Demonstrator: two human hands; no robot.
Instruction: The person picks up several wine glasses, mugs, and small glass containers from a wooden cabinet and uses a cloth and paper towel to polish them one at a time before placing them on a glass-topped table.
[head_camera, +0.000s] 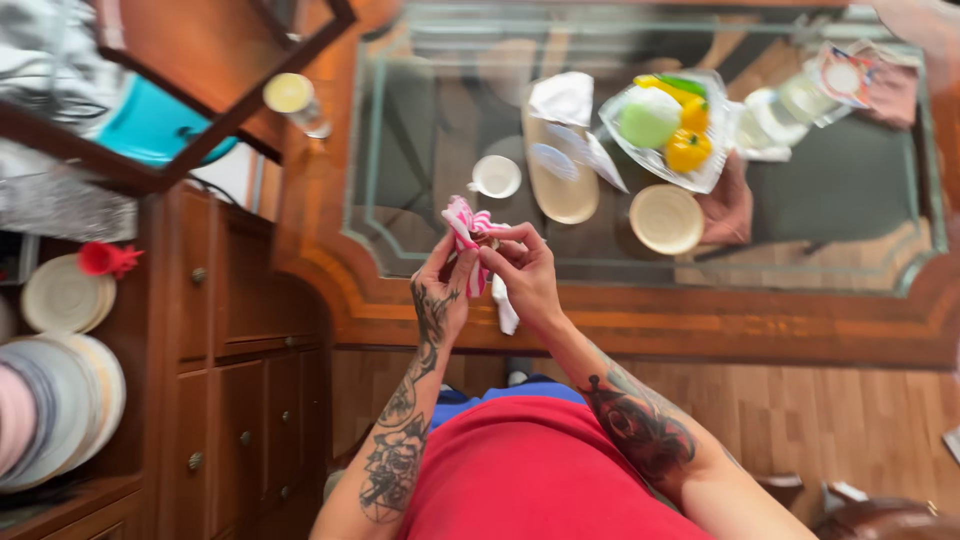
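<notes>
Both of my hands hold a small pink-and-white striped cloth above the near edge of a glass-topped wooden table. My left hand pinches the cloth from the left. From the right, my right hand grips it with thumb and fingers, and a white end of the cloth hangs below it. A small white cup stands on the glass just beyond my hands.
On the glass are a beige oval dish, a round beige lid, a white napkin and a clear bag of yellow and green produce. A wooden cabinet with stacked plates stands at left.
</notes>
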